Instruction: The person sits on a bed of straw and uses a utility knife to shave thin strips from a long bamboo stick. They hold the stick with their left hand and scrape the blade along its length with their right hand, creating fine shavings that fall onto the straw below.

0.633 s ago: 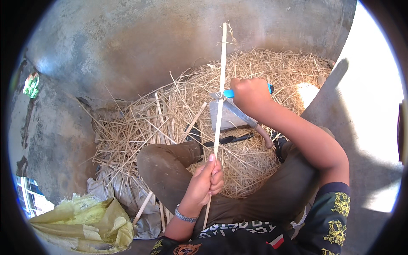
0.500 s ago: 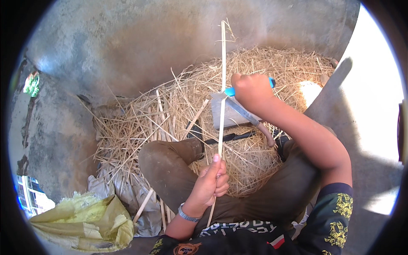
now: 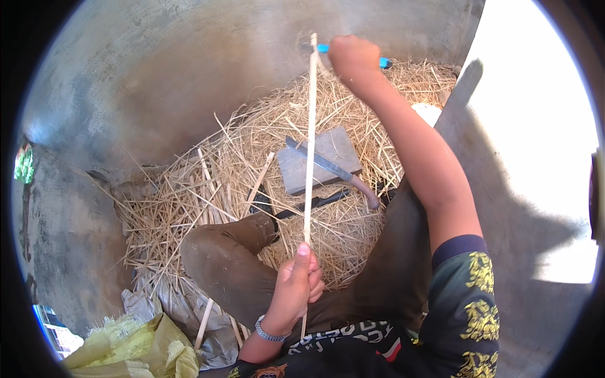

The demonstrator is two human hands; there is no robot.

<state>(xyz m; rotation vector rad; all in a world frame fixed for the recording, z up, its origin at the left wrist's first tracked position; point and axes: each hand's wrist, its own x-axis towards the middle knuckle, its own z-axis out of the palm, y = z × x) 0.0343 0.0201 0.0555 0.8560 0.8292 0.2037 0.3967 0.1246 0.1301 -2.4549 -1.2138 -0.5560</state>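
A long, pale bamboo-like strip (image 3: 311, 145) stands almost straight away from me. My left hand (image 3: 296, 286) is closed round its near end, thumb on top, with a thin tail coming out below the fist. At the far end, my right hand (image 3: 354, 60) grips a blue-handled tool (image 3: 323, 48) against the strip. A thin curl of shaving hangs there; the tool's working edge is too blurred to make out. Under the strip, a large knife (image 3: 328, 165) with a brown curved handle lies across a grey block (image 3: 337, 146).
Straw-like shavings (image 3: 252, 126) and loose strips cover the floor round my crossed legs (image 3: 220, 249). A concrete wall (image 3: 189, 75) curves behind, and another grey surface (image 3: 504, 208) rises at the right. A yellowish woven sack (image 3: 148, 343) lies at lower left.
My right hand has slid the blue-handled tool away from me to the strip's far end, straightening the arm. The left hand keeps its hold. The view has shifted slightly.
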